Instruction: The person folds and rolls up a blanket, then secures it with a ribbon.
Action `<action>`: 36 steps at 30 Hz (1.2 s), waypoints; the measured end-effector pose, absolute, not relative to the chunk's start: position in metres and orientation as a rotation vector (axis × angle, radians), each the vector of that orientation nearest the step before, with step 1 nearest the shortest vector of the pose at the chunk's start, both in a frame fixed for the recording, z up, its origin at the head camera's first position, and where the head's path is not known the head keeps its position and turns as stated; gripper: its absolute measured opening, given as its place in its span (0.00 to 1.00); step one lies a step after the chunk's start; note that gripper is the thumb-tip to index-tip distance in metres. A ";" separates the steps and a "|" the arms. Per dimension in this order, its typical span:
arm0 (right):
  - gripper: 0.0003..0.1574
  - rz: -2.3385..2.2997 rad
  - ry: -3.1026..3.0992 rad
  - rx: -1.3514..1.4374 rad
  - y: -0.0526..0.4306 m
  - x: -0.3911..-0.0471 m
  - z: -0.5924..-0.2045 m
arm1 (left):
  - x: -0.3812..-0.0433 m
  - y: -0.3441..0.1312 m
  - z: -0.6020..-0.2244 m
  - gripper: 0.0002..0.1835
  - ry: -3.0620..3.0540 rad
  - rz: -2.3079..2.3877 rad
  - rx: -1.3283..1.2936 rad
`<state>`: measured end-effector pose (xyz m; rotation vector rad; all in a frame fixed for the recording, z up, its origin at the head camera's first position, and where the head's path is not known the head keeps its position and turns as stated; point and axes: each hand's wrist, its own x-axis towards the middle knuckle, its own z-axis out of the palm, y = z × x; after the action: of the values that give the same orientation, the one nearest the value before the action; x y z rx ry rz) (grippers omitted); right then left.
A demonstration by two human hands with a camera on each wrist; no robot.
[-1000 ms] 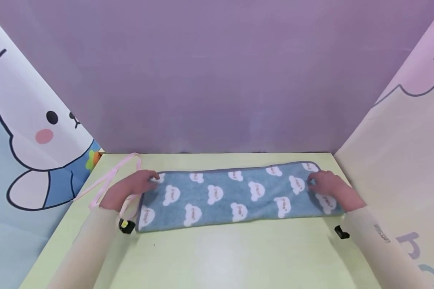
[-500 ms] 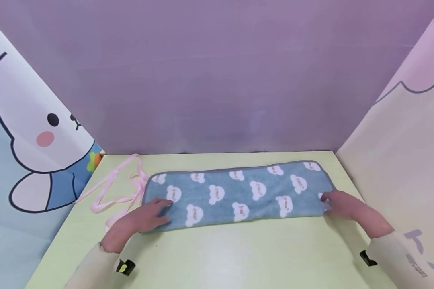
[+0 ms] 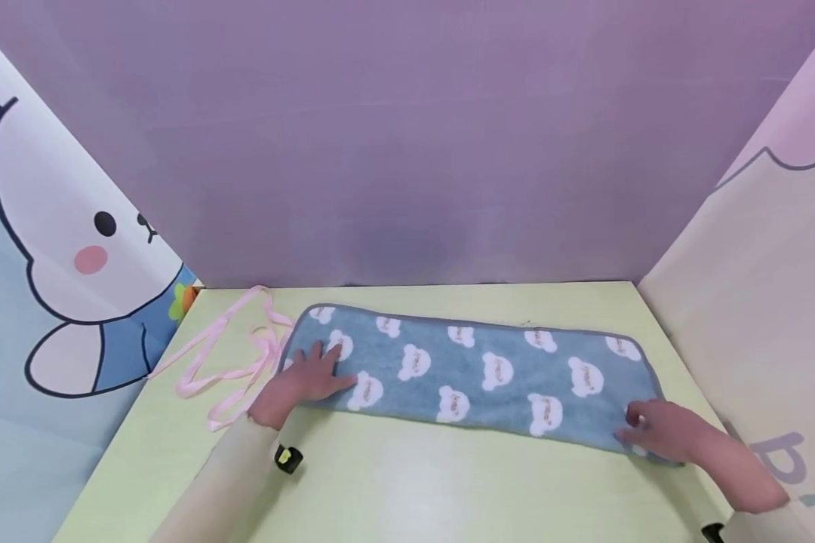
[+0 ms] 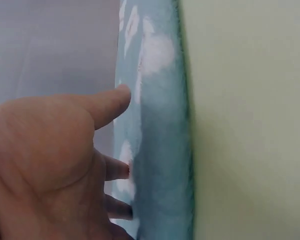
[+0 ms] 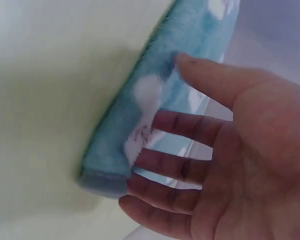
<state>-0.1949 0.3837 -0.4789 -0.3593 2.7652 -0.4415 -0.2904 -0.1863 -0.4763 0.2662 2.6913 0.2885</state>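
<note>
**Pale yellow-green tabletop [image 3: 407, 490], with a long blue fleecy cloth printed with white bear heads [image 3: 472, 371] lying across it**

A plain purple backdrop [image 3: 407, 151] fills the upper middle of the head view. At the left of the frame stands a light blue panel with a white cartoon rabbit [image 3: 68, 226]; at the right, a pale panel with a pink upper part [image 3: 767, 302].

The cloth lies flat across the middle of the tabletop, slanting down towards the lower right, with a grey-blue trim along its far edge and rounded upper corners. A thin, looping pink ribbon [image 3: 189, 388] lies at the left of the frame, just beside the cloth's left end.

The left hand [image 3: 310, 377] is over that left end, fingers spread and thumb held apart, gripping nothing. The right hand [image 3: 668, 431] is at the cloth's lower right corner, fingers gently bent, thumb well clear of them, and it too has hold of nothing. How firmly either set of fingertips meets the fabric, I cannot tell.

Both arms wear cream sleeves [image 3: 220, 467].
</note>
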 end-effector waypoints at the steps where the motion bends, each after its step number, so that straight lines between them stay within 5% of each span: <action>1: 0.17 -0.455 2.772 -0.334 0.382 -0.190 -0.479 | -0.296 -0.185 -0.476 0.45 2.695 0.267 0.264; 17: 0.19 -0.353 2.933 -0.382 0.363 -0.141 -0.496 | -0.343 -0.202 -0.488 0.50 2.762 0.312 0.253; 25: 0.20 -0.387 3.002 -0.607 0.378 -0.128 -0.497 | -0.342 -0.208 -0.484 0.52 2.871 0.285 0.300; 33: 0.16 -0.338 3.002 -0.551 0.386 -0.120 -0.498 | -0.346 -0.212 -0.486 0.54 2.880 0.310 0.320; 36: 0.23 -0.323 3.072 -0.621 0.384 -0.121 -0.500 | -0.343 -0.210 -0.489 0.50 2.886 0.332 0.339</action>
<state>-0.1209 0.3843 -0.4999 -0.6214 3.0722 -0.3231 -0.3430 -0.2104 -0.4890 0.3394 2.8857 0.3321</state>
